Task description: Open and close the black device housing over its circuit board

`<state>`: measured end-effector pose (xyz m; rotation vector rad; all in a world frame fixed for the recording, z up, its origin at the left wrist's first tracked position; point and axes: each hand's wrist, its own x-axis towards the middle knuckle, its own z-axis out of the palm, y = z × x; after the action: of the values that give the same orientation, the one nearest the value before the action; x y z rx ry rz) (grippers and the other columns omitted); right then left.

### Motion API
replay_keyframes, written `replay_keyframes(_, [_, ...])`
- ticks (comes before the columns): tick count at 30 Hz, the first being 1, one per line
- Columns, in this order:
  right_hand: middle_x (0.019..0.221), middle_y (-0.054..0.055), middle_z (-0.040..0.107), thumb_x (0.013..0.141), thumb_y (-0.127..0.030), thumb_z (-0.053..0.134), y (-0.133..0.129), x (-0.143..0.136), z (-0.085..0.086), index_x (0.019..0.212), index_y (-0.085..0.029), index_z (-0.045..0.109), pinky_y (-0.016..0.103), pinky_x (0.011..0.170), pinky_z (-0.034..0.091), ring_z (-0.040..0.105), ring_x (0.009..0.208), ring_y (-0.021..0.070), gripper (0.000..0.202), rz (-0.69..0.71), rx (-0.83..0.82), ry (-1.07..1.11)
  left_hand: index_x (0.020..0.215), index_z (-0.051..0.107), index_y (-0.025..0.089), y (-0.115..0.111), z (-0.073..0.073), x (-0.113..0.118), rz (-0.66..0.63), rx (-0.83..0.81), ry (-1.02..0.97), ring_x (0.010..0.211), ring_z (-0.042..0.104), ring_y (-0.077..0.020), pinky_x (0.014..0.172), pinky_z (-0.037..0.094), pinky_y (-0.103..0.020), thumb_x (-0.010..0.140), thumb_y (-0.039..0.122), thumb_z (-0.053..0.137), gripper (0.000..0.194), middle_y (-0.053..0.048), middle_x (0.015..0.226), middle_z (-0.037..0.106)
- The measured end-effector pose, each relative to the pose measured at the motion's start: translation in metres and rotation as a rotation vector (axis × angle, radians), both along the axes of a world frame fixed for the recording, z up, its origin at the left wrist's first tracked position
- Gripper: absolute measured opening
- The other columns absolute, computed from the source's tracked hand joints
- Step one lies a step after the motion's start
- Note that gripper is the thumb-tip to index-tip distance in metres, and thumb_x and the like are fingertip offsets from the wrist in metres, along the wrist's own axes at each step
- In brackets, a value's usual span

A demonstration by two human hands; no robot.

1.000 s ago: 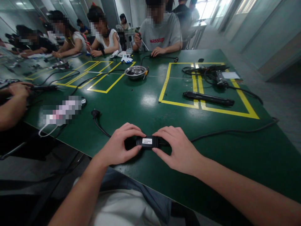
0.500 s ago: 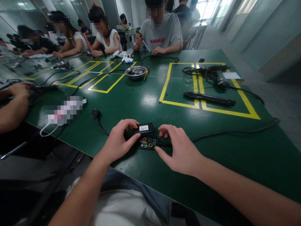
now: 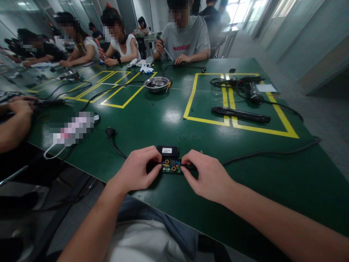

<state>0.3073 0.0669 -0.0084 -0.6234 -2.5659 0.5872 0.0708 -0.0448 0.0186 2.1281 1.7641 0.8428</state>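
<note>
circuit board (image 3: 171,166) lies face up on the green table (image 3: 152,125), close to the wearer's edge, between the two hands. left hand (image 3: 140,166): thumb and fingers pinched together on the left end of the board. right hand (image 3: 203,171): thumb and fingertips closed at the board's right end, where a black cable (image 3: 245,157) meets it; whether they grip board, cable or both cannot be told. two copper-coloured coils and small components show on the board's upper face. black cover (image 3: 168,151), bearing a white label, lies just beyond the board, released by both hands.

black plug (image 3: 110,131) rests left of the cover, its cord running toward the left hand. the black cable leaves the right hand and extends toward the table's right edge. farther out, yellow tape (image 3: 191,96) marks adjoining rectangles; a long black bundle (image 3: 241,114) lies across their dividing lines, with coiled cables (image 3: 240,82) and a white card (image 3: 266,88) beyond. metal bowl (image 3: 156,84), holding small items, stands left of this marked area, white-and-blue gloves (image 3: 146,68) behind it. person opposite (image 3: 188,38) holds a screwdriver (image 3: 168,53). at far left, a co-worker's hands (image 3: 21,104) are near dark cabling.
</note>
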Motion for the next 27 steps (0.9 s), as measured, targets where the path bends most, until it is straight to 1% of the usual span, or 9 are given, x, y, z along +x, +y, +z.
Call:
replay_keyframes(5, [0.094,0.004,0.072,0.099,-0.020,0.065,0.000,0.000,0.002,0.101,-0.023,0.063,0.033,0.070,0.051,0.069,0.081,0.0212,0.004,0.004,-0.021,0.068,0.085,0.064,0.020,0.000,-0.001,-0.001,0.011,0.070,-0.055,0.072,0.060,-0.0170,0.066,0.046,-0.030,0.094,0.020,0.062,0.009,-0.003,0.082,0.067])
replay_keyframes(7, [0.095,0.005,0.071,0.101,-0.020,0.061,0.000,0.001,0.002,0.101,-0.023,0.063,0.032,0.070,0.052,0.069,0.081,0.0202,0.004,0.013,-0.043,0.111,0.085,0.065,0.019,0.000,0.000,-0.002,0.012,0.081,-0.092,0.072,0.061,-0.0171,0.066,0.046,-0.030,0.096,0.021,0.060,0.012,-0.003,0.081,0.067])
replay_keyframes(10, [0.095,0.005,0.071,0.104,-0.018,0.054,0.001,0.002,0.003,0.100,-0.023,0.063,0.032,0.069,0.052,0.068,0.079,0.0195,0.011,0.013,-0.062,0.110,0.083,0.065,0.019,0.000,0.000,-0.002,-0.003,0.046,-0.081,0.072,0.061,-0.0173,0.066,0.046,-0.030,0.094,0.018,0.057,0.014,-0.003,0.080,0.068])
replay_keyframes(13, [0.095,0.005,0.071,0.104,-0.017,0.053,0.002,0.001,0.002,0.100,-0.024,0.064,0.034,0.069,0.051,0.067,0.077,0.0200,0.013,-0.004,-0.049,0.063,0.083,0.064,0.020,0.000,-0.001,-0.002,-0.003,0.023,-0.039,0.073,0.061,-0.0182,0.067,0.046,-0.032,0.091,0.015,0.057,0.012,-0.003,0.080,0.067])
replay_keyframes(15, [0.093,0.005,0.071,0.102,-0.016,0.055,0.002,0.000,0.001,0.099,-0.024,0.063,0.036,0.073,0.051,0.067,0.080,0.0215,0.012,-0.012,-0.023,0.051,0.083,0.064,0.021,0.000,-0.001,-0.001,0.011,0.043,-0.012,0.081,0.064,-0.0211,0.073,0.050,-0.034,0.090,0.016,0.058,0.010,-0.005,0.086,0.068])
replay_keyframes(18, [0.090,0.006,0.070,0.099,-0.014,0.057,0.003,-0.002,0.001,0.097,-0.023,0.063,0.038,0.076,0.048,0.066,0.085,0.0244,0.011,-0.019,0.033,0.057,0.089,0.069,0.021,0.002,-0.002,-0.001,0.034,0.117,0.016,0.101,0.068,-0.0266,0.090,0.056,-0.042,0.093,0.018,0.061,0.010,-0.010,0.106,0.074])
replay_keyframes(22, [0.090,0.007,0.071,0.098,-0.013,0.056,0.002,-0.003,0.001,0.099,-0.022,0.064,0.040,0.076,0.045,0.065,0.085,0.0256,0.012,-0.029,0.054,0.068,0.120,0.080,0.023,0.006,-0.006,-0.005,0.108,0.132,0.018,0.125,0.067,-0.0303,0.109,0.055,-0.052,0.103,0.019,0.056,0.029,-0.011,0.136,0.076])
replay_keyframes(24, [0.092,0.007,0.072,0.098,-0.014,0.056,0.002,-0.003,0.002,0.102,-0.022,0.064,0.040,0.078,0.045,0.066,0.086,0.0260,0.012,-0.032,0.040,0.073,0.125,0.081,0.025,0.009,-0.009,-0.007,0.145,0.080,0.013,0.128,0.067,-0.0313,0.111,0.055,-0.054,0.104,0.020,0.059,0.031,-0.010,0.138,0.078])
replay_keyframes(27, [0.094,0.007,0.072,0.099,-0.015,0.056,0.002,-0.003,0.003,0.108,-0.021,0.064,0.040,0.077,0.045,0.066,0.087,0.0261,0.014,-0.028,0.014,0.084,0.123,0.083,0.025,0.012,-0.012,-0.010,0.186,0.020,-0.028,0.119,0.072,-0.0307,0.108,0.058,-0.053,0.102,0.025,0.068,0.026,-0.009,0.126,0.083])
